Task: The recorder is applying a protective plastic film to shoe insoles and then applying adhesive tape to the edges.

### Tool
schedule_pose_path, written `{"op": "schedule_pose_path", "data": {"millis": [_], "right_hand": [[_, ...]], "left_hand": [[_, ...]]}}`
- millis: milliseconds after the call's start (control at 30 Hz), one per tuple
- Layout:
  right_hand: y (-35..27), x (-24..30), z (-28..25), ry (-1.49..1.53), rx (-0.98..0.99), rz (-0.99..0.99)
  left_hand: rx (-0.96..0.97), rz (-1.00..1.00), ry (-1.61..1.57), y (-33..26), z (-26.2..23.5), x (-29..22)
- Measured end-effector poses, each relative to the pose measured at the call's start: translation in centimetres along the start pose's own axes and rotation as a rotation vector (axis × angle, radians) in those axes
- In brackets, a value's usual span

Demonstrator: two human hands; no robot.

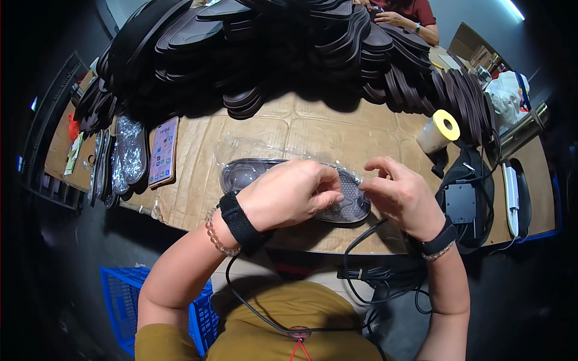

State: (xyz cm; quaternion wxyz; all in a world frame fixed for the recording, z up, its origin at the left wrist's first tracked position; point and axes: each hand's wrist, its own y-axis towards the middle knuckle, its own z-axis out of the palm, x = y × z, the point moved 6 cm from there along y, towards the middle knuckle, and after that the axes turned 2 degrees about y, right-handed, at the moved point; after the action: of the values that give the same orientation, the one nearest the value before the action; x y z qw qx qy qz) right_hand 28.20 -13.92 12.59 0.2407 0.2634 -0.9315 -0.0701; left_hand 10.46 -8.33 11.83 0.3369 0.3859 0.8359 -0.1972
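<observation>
At one dark sole (241,177), seemingly bagged, are two bare hands (288,195) (402,197).

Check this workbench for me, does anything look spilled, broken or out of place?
No spill or damage shows. The black cable looks untidy, trailing loosely across the olive shirt, and the dark soles are heaped unevenly.

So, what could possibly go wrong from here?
The clear plastic film by the dark sole looks thin, so it might tear or crease under the fingers.
The black cable looping below the right hand could snag when that hand moves.
The high piles of soles look uneven, so some might slide down.
</observation>
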Motion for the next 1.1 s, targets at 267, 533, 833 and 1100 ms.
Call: {"op": "schedule_pose_path", "data": {"millis": [267,533,833,1100], "right_hand": [[-0.2,2.2,-1.2,-0.051,-0.266,-0.068],[0.1,5.6,1.6,-0.274,-0.16,-0.087],[0.0,5.3,2.3,-0.174,-0.26,-0.087],[-0.7,3.5,-0.5,-0.036,-0.362,0.037]], "left_hand": [[0.02,-0.009,0.026,0.4,-0.4,0.0],[0.057,-0.005,-0.037,1.0,-0.1,0.6],[0.075,-0.035,-0.047,1.0,-0.3,0.6],[0.127,0.033,-0.042,0.6,-0.3,0.9]]}}
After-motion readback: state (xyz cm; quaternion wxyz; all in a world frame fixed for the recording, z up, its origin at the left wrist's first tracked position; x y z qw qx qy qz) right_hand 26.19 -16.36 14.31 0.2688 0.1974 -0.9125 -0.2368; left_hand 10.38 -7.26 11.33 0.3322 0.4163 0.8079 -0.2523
